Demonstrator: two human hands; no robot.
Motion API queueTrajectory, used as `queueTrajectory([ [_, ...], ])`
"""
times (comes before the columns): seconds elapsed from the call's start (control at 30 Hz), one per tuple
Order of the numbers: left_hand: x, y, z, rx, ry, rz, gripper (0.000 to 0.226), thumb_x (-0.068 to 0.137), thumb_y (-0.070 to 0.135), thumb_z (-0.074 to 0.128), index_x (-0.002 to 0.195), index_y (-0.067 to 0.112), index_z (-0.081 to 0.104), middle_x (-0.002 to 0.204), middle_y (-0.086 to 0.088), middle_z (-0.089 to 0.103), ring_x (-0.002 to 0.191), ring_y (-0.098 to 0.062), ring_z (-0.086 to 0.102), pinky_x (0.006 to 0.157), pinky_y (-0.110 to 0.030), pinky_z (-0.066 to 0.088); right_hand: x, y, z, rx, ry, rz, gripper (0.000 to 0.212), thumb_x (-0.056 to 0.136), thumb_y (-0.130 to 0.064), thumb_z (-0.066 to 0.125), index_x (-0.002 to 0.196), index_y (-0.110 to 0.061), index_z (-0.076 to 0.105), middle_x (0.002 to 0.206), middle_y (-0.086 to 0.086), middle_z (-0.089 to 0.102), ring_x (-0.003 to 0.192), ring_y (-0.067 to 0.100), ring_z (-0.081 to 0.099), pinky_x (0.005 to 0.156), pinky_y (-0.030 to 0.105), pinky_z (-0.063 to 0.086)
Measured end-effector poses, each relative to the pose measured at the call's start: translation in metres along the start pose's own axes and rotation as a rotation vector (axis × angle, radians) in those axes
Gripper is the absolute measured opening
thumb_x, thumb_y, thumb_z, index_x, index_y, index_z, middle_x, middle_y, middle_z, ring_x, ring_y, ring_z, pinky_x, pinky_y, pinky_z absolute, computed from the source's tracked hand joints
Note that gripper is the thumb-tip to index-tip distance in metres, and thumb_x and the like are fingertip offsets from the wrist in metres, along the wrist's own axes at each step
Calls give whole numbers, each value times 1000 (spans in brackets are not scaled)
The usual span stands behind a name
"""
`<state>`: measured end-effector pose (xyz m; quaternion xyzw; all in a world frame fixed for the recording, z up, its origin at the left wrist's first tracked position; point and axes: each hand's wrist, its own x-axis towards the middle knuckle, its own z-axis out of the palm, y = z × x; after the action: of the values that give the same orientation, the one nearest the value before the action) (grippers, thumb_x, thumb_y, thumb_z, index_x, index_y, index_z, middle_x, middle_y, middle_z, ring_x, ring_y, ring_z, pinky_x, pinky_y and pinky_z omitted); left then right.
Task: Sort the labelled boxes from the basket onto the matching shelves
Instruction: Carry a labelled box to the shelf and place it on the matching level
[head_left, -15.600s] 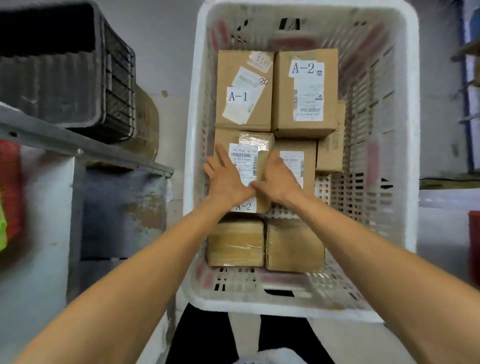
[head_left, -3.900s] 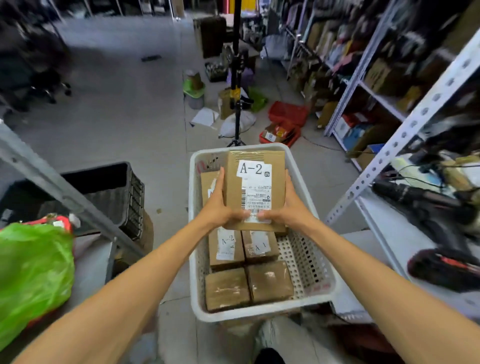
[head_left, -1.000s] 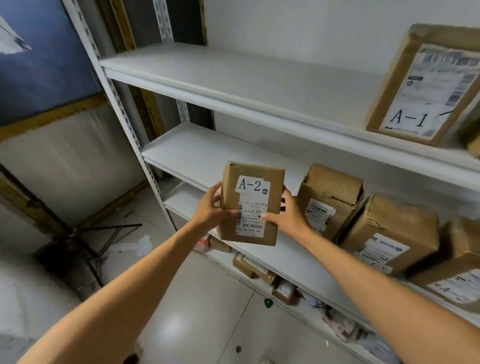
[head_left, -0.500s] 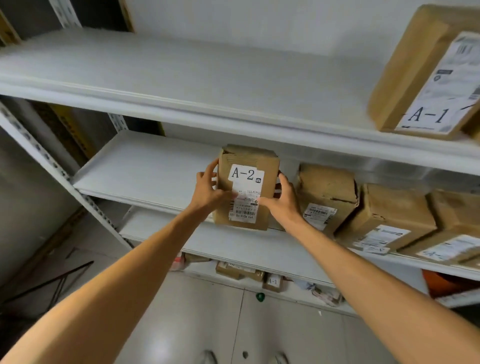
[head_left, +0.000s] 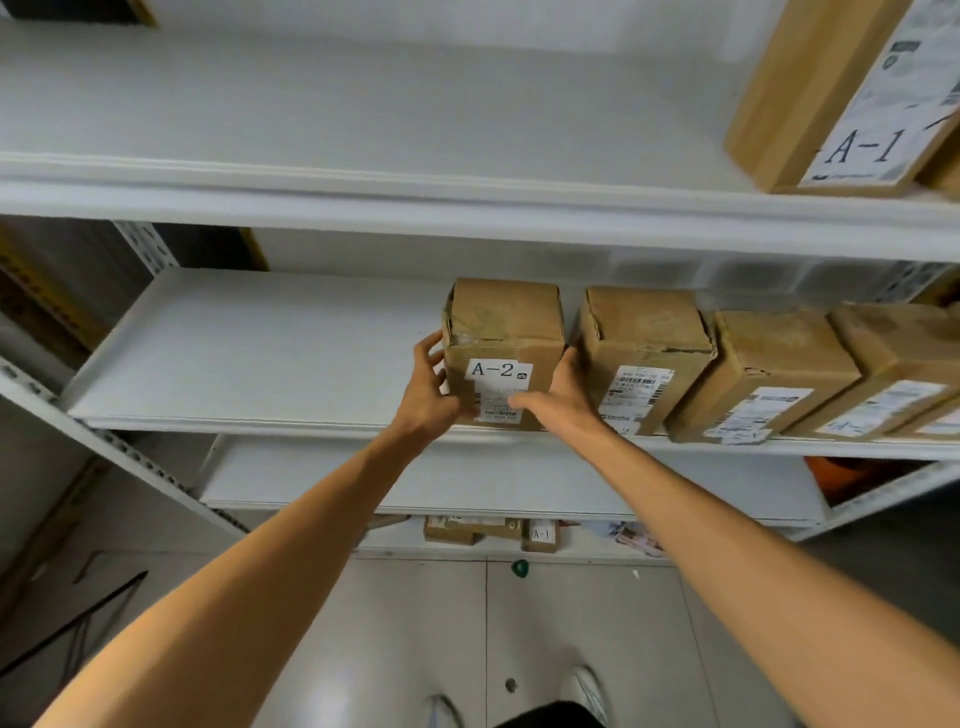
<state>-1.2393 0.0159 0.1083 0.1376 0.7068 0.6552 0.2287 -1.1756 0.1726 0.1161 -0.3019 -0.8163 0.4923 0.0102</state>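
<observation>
The left grip and right grip are clamping the box by its sides, mid-frame; it is looking stiff and probably light.

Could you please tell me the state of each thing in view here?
A-2 box, upright on the middle shelf, held on both sides.
Left grip, holds the A-2 box.
Right grip, holds the A-2 box.
A-1 box, resting on the top shelf.
Neighbouring box, upright, right of the A-2 box.
</observation>
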Motion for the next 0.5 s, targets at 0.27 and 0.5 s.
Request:
queueTrajectory([
  [0.27,-1,7,6,96,-32,-66,97,74,-16,68,145,25,17,146,-9,38,127,-24,44,93,-43,50,-14,-6,-27,-151,-143,70,110,87,-14,70,149,-3,-20,161,12,6,146,26,16,111,30,25],
  [0.5,0,9,-2,388,152,-151,66,77,3,76,134,10,44,129,-12,57,112,-26,57,88,-35,51,-9,-12,-34,-401,-145,81,74,86,-18,66,143,8,26,144,16,38,122,27,47,90,27,41],
])
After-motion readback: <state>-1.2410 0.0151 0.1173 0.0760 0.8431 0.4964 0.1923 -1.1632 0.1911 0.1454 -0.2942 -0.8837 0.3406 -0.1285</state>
